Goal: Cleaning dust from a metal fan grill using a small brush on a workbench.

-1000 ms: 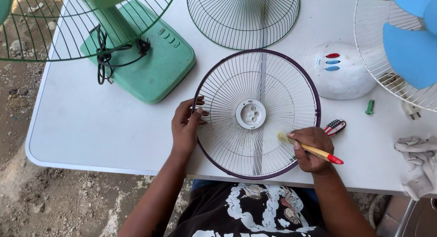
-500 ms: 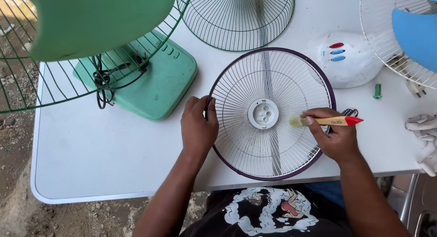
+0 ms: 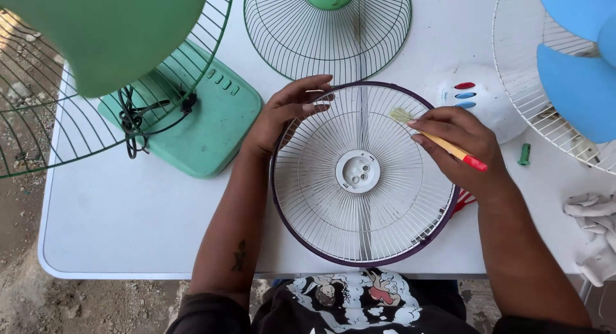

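Note:
A round white wire fan guard with a purple rim lies flat on the white table in front of me. My left hand grips its upper left rim with fingers curled over the wires. My right hand holds a small paintbrush with a yellow handle and red tip. The bristles touch the guard's upper right wires.
A green fan with its base, cord and tilted cage stands at the left. A green wire guard lies at the back. A white fan base with coloured buttons, a blue-bladed fan, a green cap and a rag sit at the right.
My left hand slid up the rim from the left side to the upper left. The brush moved from the guard's right side up to its upper right wires.

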